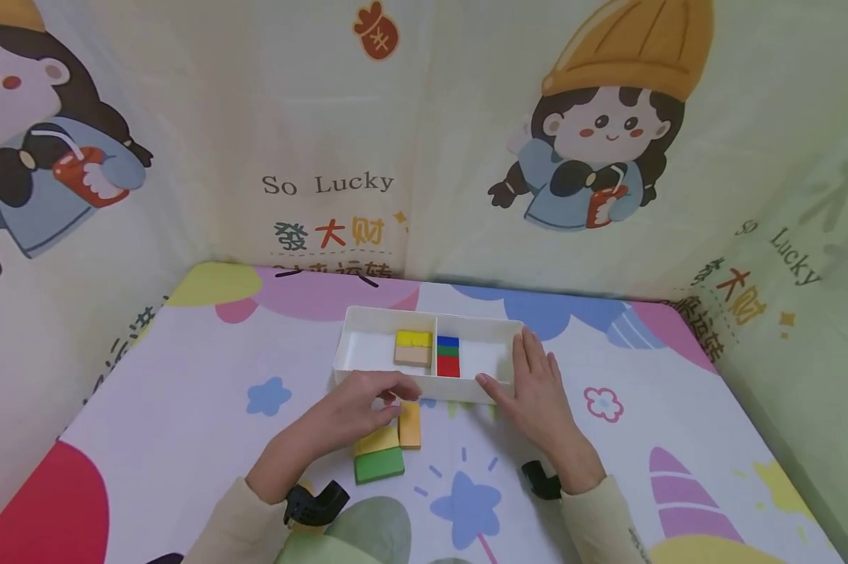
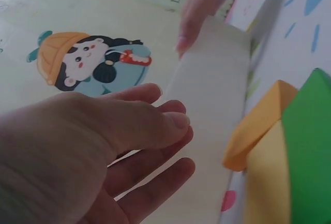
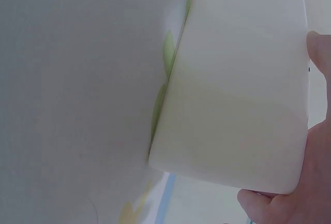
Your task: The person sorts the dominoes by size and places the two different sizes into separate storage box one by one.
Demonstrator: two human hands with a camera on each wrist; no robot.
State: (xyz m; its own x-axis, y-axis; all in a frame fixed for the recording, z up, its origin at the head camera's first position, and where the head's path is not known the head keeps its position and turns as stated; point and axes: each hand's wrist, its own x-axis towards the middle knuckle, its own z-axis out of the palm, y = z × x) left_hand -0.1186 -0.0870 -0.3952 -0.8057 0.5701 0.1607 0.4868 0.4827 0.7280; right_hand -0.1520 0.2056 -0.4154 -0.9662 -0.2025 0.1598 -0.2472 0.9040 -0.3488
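A white two-compartment box (image 1: pixel 466 389) stands on the table. In its left compartment lie a yellow block (image 1: pixel 414 338) and a tan block (image 1: pixel 413 357); blue, green and red (image 1: pixel 448 366) blocks line the divider in the right one. My right hand (image 1: pixel 542 395) rests on the box's front right corner, fingers straight along the right end, thumb at the front rim. My left hand (image 1: pixel 353 411) hovers by the front wall with loosely bent fingers (image 2: pixel 178 175) and nothing between them. Below it are an orange block (image 1: pixel 410 427), a pale yellow block (image 1: pixel 378 441) and a green block (image 1: pixel 379 466).
A printed cloth (image 1: pixel 283 446) with stars and colour patches covers the table. Cartoon-printed curtains (image 1: pixel 452 157) rise at the back and both sides. Each wrist wears a black device, such as the camera (image 1: pixel 317 504) on the left.
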